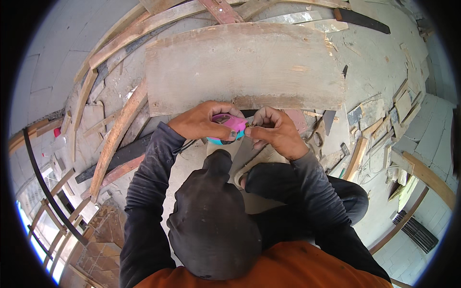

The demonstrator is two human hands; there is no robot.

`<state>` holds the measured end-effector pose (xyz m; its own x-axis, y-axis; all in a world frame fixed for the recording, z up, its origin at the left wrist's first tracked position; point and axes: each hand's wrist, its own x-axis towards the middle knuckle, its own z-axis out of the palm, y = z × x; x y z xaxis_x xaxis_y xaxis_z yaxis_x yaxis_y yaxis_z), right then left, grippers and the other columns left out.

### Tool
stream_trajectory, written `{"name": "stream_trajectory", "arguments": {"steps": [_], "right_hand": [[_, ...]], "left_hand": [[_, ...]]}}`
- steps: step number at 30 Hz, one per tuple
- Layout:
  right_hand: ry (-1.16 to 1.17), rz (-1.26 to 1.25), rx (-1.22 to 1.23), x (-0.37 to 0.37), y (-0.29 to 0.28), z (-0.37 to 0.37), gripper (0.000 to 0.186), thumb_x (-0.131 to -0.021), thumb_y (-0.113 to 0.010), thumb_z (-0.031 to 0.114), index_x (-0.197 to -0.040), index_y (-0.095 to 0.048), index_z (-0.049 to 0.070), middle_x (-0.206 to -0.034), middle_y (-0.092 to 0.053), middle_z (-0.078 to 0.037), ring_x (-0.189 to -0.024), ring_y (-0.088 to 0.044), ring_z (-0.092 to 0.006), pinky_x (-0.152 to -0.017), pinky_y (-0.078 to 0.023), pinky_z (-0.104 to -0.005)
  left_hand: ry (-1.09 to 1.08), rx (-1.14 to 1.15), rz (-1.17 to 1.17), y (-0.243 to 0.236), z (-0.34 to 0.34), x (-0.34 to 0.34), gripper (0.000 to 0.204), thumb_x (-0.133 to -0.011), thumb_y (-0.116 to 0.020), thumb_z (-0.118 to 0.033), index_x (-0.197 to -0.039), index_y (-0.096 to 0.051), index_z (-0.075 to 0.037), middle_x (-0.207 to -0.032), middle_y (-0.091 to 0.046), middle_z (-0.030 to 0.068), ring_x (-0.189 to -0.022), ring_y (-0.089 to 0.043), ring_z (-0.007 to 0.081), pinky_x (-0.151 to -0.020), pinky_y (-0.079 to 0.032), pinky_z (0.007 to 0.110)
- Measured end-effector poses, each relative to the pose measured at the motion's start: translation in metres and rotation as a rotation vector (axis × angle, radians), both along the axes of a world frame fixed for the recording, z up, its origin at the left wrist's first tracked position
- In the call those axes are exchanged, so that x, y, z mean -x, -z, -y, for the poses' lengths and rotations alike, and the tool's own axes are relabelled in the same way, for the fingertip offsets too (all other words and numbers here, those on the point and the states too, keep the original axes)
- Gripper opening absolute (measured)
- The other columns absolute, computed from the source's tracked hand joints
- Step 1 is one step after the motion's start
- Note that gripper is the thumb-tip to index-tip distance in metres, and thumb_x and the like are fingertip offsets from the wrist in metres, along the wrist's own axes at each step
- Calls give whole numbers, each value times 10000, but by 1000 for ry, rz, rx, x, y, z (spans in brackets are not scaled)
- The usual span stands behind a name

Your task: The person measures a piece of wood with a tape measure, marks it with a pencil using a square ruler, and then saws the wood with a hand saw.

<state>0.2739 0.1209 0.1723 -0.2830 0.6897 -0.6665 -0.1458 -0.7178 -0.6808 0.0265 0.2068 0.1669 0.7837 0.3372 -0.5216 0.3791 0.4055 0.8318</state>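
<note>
"Pink and turquoise; a rounded tape measure (234, 123), by the look of it. Location?"

"Held up before the body, beside the near edge of a broad wooden board (240, 62). Touching the board or just clear of it: cannot tell."

"Left hand (199, 120)?"

"Clasped around the casing, thumb on the near side, fingers over the far side."

"Right hand (278, 130)?"

"Thumb and forefinger pinched together at the casing's right end, on a small yellowish piece (248, 125), probably the tape's tip. Amount drawn out: hidden by the fingers."

"Faults to be entered against the item?"

"First, snap-back. Likely cause: a slip of the right fingertips, with such a small bite on the end. Second, twisting of the casing in the left palm, from a pull out of line. Third, a kinked or bent tip, from prying too hard."

"Hazards round about?"

"To the right, near the board's corner, apparently a hand saw (321, 128); a possible nick to the right forearm, from a careless sweep outward. To the left, a long rough timber (117, 137), lying aslant; possible splinters or a knock, from a swing of the left elbow. Farther right, scattered offcuts (359, 158); an easy place for losing a dropped small part."
</note>
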Motion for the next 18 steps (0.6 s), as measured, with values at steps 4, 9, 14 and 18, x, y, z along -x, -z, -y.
{"name": "stream_trajectory", "arguments": {"steps": [4,9,14,18], "right_hand": [[46,-38,-18,10,9,-18,176,-925,-772,81,-1020,-640,12,-914,-712,-54,-802,-708,-109,-659,-586,-253],[-26,-23,-33,16,4,-8,166,-928,-778,55,-1012,-640,18,-915,-710,-61,-779,-698,-114,-642,-602,-280],[47,-73,21,12,1,-13,162,-922,-789,47,-987,-643,19,-869,-706,-55,-750,-689,-110,-632,-595,-276],[72,-67,13,2,9,4,169,-905,-793,46,-945,-630,29,-847,-690,-37,-710,-669,-93,-599,-569,-256]], "left_hand": [[-143,24,-15,-7,-10,-6,406,-864,-782,-185,-1203,-677,12,-1052,-699,48,-980,-623,119,-891,-512,297],[-63,101,30,4,-10,13,399,-846,-781,-193,-1178,-669,-3,-1044,-668,38,-961,-603,115,-864,-503,292],[-132,84,2,0,-4,-1,341,-846,-746,-170,-1136,-667,-9,-1031,-659,29,-947,-596,118,-866,-496,288],[11,-56,-13,2,-16,-12,287,-874,-732,-159,-1107,-671,-3,-963,-655,20,-910,-594,109,-832,-497,284]]}}
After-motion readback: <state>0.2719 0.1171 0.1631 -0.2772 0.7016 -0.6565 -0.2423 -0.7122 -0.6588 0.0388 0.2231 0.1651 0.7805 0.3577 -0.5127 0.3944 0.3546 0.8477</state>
